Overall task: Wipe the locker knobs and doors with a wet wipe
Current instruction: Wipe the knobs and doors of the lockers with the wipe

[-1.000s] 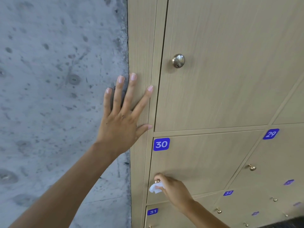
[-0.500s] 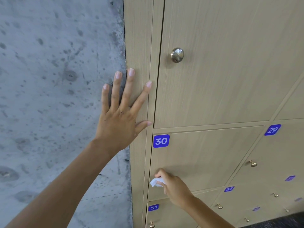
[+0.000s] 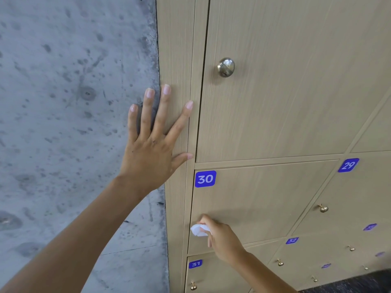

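A grey concrete wall (image 3: 74, 123) is met on its right by a bank of wooden lockers (image 3: 296, 102), whose doors are fitted with small metal knobs and blue number plates. The left hand (image 3: 152, 144) is laid flat, fingers spread and straight, across the lockers' side panel and the wall edge. A crumpled white wet wipe (image 3: 198, 230) is pinched in the curled fingers of the right hand (image 3: 220, 237) and pressed low on the left edge of door 30 (image 3: 254, 199).

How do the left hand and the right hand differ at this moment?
The left hand lies flat with spread fingers on the locker frame; the right hand curls around a white wet wipe. The left is higher; the right works low on door 30. Both touch the lockers.
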`<state>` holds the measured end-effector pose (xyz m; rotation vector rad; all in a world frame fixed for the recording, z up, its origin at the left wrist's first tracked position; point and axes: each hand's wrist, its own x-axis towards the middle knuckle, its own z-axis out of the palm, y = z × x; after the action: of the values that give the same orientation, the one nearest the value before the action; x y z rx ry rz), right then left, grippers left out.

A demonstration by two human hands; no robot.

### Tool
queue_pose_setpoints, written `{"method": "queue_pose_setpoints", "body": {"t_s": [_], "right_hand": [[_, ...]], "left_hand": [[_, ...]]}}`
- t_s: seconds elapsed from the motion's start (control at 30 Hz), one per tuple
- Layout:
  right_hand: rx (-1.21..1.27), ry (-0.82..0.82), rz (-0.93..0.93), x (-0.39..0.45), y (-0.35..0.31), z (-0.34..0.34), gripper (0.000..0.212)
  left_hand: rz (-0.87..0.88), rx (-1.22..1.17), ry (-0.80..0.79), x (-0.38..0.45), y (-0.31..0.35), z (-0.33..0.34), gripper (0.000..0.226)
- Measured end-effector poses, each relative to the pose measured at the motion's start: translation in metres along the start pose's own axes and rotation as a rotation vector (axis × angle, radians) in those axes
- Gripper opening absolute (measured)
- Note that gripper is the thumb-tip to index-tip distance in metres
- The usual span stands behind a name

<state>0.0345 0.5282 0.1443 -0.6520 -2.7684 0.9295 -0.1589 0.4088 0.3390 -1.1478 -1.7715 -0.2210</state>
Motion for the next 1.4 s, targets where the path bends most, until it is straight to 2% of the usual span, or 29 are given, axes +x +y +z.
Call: {"method": "queue_pose_setpoints", "body": {"t_s": [0.13, 0.33, 0.43, 0.53, 0.77, 0.93, 1.1, 1.2, 1.27, 1.33, 1.4], "right_hand": [[-0.019, 0.015, 0.040, 0.003, 0.015, 0.013, 0.048], [0.038, 0.044, 0.018, 0.008, 0.010, 0.018, 0.042], [0.108, 0.125, 0.075, 0.010, 0.012, 0.024, 0.021], [0.152, 0.183, 0.093, 0.009, 0.012, 0.029, 0.012], [0.260, 0.350, 0.149, 0.006, 0.011, 0.049, 0.015], [0.230, 0.487, 0.288, 0.004, 0.001, 0.059, 0.022], [0.040, 0.376, 0.447, 0.006, -0.008, 0.060, 0.045], [0.040, 0.302, 0.485, 0.015, -0.011, 0.063, 0.058], [0.180, 0.230, 0.477, 0.019, -0.015, 0.058, 0.052], [0.413, 0.146, 0.481, 0.022, -0.021, 0.048, 0.037], [0.529, 0.071, 0.487, 0.025, -0.025, 0.038, 0.022]], "left_hand": [[-0.001, -0.007, 0.000, 0.000, 0.001, -0.001, 0.103], [0.001, 0.007, -0.005, 0.000, 0.000, -0.001, 0.102], [0.001, 0.005, -0.004, 0.001, 0.000, -0.002, 0.103], [0.000, -0.001, -0.002, 0.000, 0.000, -0.002, 0.105], [0.004, -0.002, -0.001, 0.001, 0.000, -0.002, 0.102], [0.004, -0.009, -0.002, 0.000, -0.001, -0.002, 0.103], [0.008, -0.009, -0.005, 0.000, 0.000, -0.002, 0.102], [0.008, -0.020, -0.009, 0.000, 0.000, -0.002, 0.102], [0.009, -0.020, -0.009, 0.000, 0.000, -0.002, 0.102], [0.007, -0.019, -0.011, 0.000, 0.000, -0.002, 0.103], [0.006, -0.022, -0.013, 0.000, 0.000, -0.002, 0.102]]}}
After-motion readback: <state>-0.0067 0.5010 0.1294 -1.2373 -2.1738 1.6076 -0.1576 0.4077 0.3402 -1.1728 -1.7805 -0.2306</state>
